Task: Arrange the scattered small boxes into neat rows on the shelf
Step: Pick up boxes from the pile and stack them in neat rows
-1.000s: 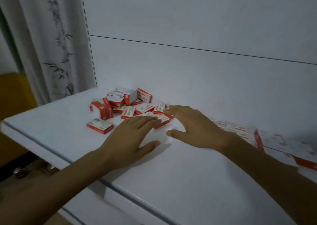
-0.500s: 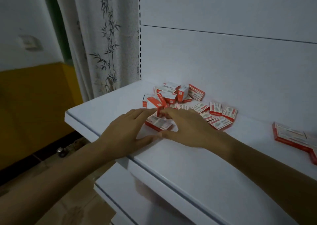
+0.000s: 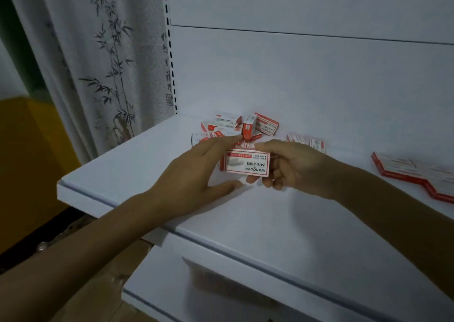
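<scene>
Small box (image 3: 248,161) is the one to watch right now. It's up off the shelf (image 3: 270,223), pinched in the right hand (image 3: 294,169), thumb on its far edge and fingers curled under the near one. Its long side runs left to right, printed face tipped up at the person, with the lettering upside down to them.

Left hand (image 3: 194,174) isn't grabbing anything. Its fingers are stretched out just beside the box's left end and the thumb lies along the shelf. Can't tell if it actually touches the box.

Messy pile (image 3: 233,126) sits just beyond both hands, toward the back wall. The tidy row (image 3: 405,172) lies flat well off to the right. So I'd say the right hand is the nearer one to carry the box over there, mostly a sideways move along the box's own long axis.
</scene>
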A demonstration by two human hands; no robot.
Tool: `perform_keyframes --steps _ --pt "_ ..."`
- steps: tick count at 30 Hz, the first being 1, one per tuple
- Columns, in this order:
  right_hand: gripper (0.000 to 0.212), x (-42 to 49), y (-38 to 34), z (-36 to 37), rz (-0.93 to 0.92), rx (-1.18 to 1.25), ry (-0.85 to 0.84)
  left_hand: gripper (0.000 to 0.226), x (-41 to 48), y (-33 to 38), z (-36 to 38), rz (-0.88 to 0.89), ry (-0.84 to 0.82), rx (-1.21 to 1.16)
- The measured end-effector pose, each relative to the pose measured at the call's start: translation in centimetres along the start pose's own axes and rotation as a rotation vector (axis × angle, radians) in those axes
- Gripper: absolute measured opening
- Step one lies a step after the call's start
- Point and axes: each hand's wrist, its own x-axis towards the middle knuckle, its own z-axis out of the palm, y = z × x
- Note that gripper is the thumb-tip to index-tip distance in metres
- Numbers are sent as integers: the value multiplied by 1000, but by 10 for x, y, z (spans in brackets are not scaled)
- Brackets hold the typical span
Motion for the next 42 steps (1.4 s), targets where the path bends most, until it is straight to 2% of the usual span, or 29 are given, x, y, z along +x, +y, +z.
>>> perform_keyframes --steps 4,9,15,20,25,30,33,37,42 --pt "40 -15 6 -15 20 133 -16 65 16 5 11 72 5 -65" --pt "45 -43 17 -40 11 180 12 61 36 26 31 128 31 -152" --pt "63 -84 31 -69 6 263 115 51 61 65 53 146 69 -189" --pt "40 -126 46 -91 1 362 286 44 85 108 70 90 80 -256" --pt "33 -165 65 -109 -62 439 399 37 105 166 102 71 67 -389" --pt "18 -198 84 -138 -119 551 519 46 109 224 131 139 20 -406" --pt "19 -215 91 -155 -139 633 506 43 107 245 142 175 -15 -402" --pt "23 -227 97 -179 -129 591 508 55 106 262 151 210 -24 -378" --pt "22 -231 103 -202 -57 353 427 57 105 262 156 136 35 -350"
